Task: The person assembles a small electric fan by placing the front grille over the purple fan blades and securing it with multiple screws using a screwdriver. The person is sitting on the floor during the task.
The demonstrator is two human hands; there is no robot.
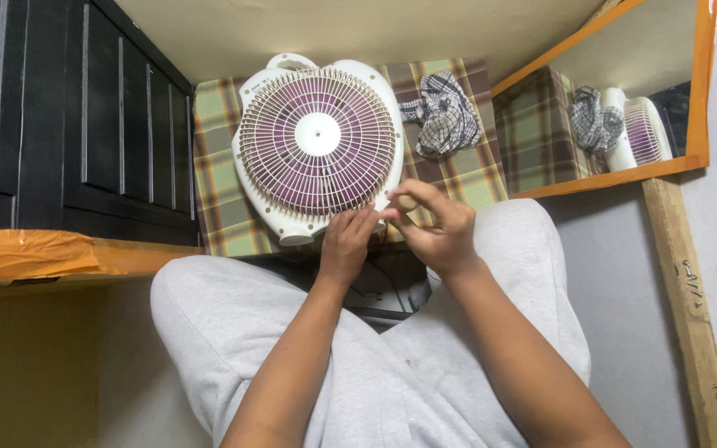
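A round white plastic table fan with a ribbed front grille and purple blades behind it (317, 149) is seen lying on a green, brown and cream plaid cloth (213, 178) that covers a low surface. The fan is laid on its back, so that the grille faces up toward the camera; the moulded carrying handle points away from the person and the base end points toward the knees, which sets the long axis running from near to far. The fan is placed near the middle of the cloth, just in front of the person's lap.

The left hand (346, 245) is held at the near rim of the fan, its fingers curled down against the edge of the housing — whether anything is pinched there cannot be told. The right hand (437, 228) is raised just beside it, with thumb and forefinger brought together at the rim; something small may be held between them, but it is too small to make out. The two hands are almost touching.

A crumpled black-and-white checked rag (443, 112) is lying on the cloth to the right of the fan, apart from it. A dark cabinet with panelled doors (101, 116) stands at the left, and an orange-framed mirror (624, 91) leans at the right — fan and rag are reflected in it. Grey trousers (234, 323) cover the person's legs.
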